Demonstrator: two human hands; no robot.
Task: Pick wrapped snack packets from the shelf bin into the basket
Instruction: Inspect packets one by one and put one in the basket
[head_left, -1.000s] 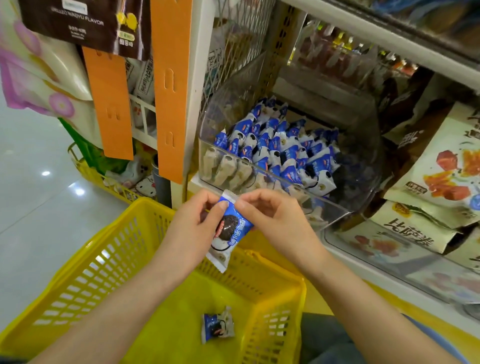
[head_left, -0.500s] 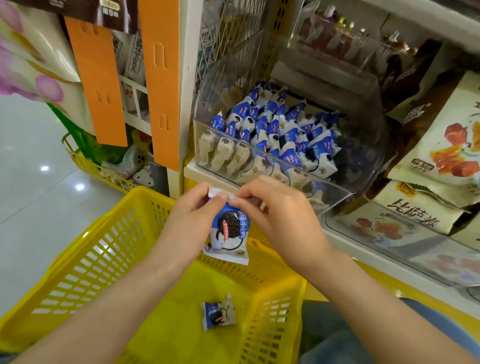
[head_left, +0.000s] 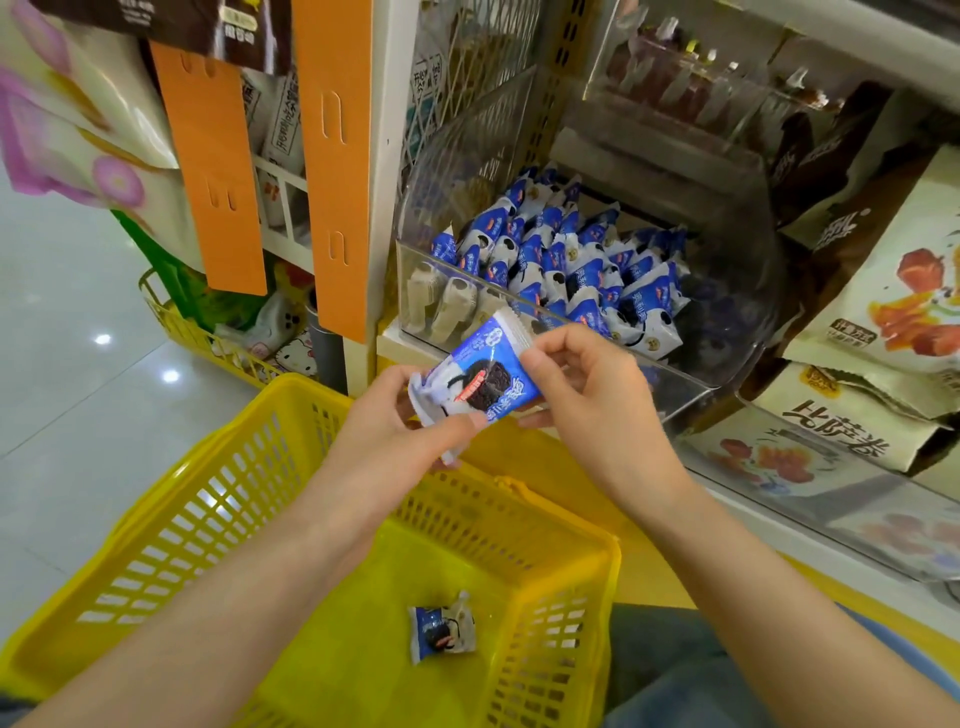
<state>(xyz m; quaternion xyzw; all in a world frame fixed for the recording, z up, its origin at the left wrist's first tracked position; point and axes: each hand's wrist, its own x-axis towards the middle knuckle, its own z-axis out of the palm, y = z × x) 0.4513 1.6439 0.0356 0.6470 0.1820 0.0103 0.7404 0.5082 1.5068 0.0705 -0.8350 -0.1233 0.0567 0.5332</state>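
Your left hand (head_left: 384, 431) and right hand (head_left: 587, 395) both pinch one blue-and-white snack packet (head_left: 475, 376), tilted, above the far rim of the yellow basket (head_left: 171, 525); each grip is closed on it. Another packet (head_left: 441, 626) lies on the basket floor. More packets fill the clear shelf bin (head_left: 727, 332) just beyond your hands.
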